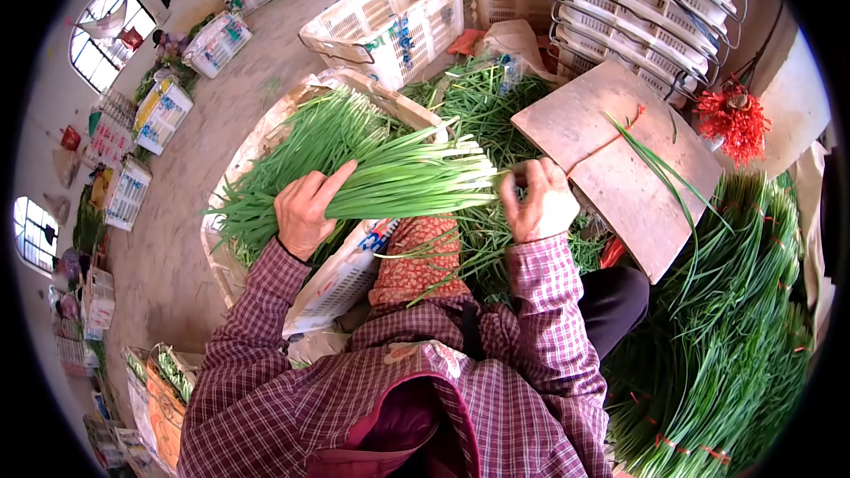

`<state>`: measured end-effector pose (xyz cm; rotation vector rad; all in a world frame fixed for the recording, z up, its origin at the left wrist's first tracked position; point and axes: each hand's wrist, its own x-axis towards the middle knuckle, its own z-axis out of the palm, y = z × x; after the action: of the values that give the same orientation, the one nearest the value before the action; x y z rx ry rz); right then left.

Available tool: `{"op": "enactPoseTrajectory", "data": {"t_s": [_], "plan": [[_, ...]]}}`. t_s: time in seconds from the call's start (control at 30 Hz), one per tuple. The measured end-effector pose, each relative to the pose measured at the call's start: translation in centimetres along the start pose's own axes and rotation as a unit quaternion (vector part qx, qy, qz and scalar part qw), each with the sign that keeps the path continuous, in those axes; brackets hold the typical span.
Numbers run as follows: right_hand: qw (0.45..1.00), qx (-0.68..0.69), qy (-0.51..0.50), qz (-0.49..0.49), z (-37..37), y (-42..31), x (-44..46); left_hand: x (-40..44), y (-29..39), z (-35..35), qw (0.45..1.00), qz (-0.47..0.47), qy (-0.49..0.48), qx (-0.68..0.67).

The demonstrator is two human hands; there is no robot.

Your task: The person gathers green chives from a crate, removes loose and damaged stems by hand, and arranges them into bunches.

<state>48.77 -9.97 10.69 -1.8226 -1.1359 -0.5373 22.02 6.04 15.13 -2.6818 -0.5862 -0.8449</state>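
Observation:
My left hand (305, 208) is wrapped round a bunch of green chives (398, 179), held level above a crate. The pale stem ends of the bunch point right, toward my right hand (540, 201). Thumb and fingers of that hand are pinched together close to the stem ends; what sits between them is too small to make out. More chives (341, 119) lie in the white plastic crate (332, 288) under my left hand. Loose chives (491, 111) are heaped behind and below my right hand.
A board (611, 150) with a red tie and a few stray leaves lies to the right. Tied chive bundles (726, 319) are piled beside it. Red ties (733, 119) hang at the far right. Stacked crates (637, 9) and another crate (390, 26) stand behind.

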Motion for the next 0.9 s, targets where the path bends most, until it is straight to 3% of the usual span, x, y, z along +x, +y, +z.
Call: {"op": "enactPoseTrajectory", "data": {"t_s": [0.13,0.2,0.27,0.43,0.53,0.67,0.77,0.8,0.87,0.9], "plan": [[0.987,-0.126,-0.078,0.068,-1.7,2.6,-0.1,-0.3,-0.5,-0.1,1.000,-0.003,0.013,0.011],[0.990,-0.116,-0.057,0.055,-2.7,1.5,0.1,0.0,-0.4,-0.5,1.000,-0.016,0.001,0.020],[0.998,0.025,-0.044,0.031,-3.4,-0.6,0.5,0.2,-0.3,-0.4,1.000,-0.010,0.009,0.017],[0.993,0.014,-0.115,0.033,-1.9,-2.6,-0.6,0.5,-0.4,-0.5,1.000,0.000,0.014,0.026],[0.964,0.085,-0.223,0.118,-2.0,-3.2,-0.7,0.5,-0.5,-0.4,0.999,0.005,0.022,0.026],[0.941,0.180,-0.234,0.164,-0.8,-2.8,-1.4,0.6,-0.3,-0.5,0.999,0.016,0.012,0.035],[0.846,0.337,-0.261,0.319,-0.6,-3.4,-1.2,0.7,-0.1,-0.4,0.999,0.026,0.012,0.033],[0.847,0.337,-0.262,0.318,-0.2,-3.2,-1.5,0.7,-0.1,-0.4,0.999,0.031,0.017,0.029],[0.869,0.405,-0.153,0.241,0.9,-2.4,-2.6,0.6,-0.3,-0.2,0.999,0.028,0.022,0.027],[0.923,0.317,-0.126,0.180,1.8,-0.8,-3.3,0.5,-0.5,-0.1,0.999,0.027,0.028,0.024]]}}
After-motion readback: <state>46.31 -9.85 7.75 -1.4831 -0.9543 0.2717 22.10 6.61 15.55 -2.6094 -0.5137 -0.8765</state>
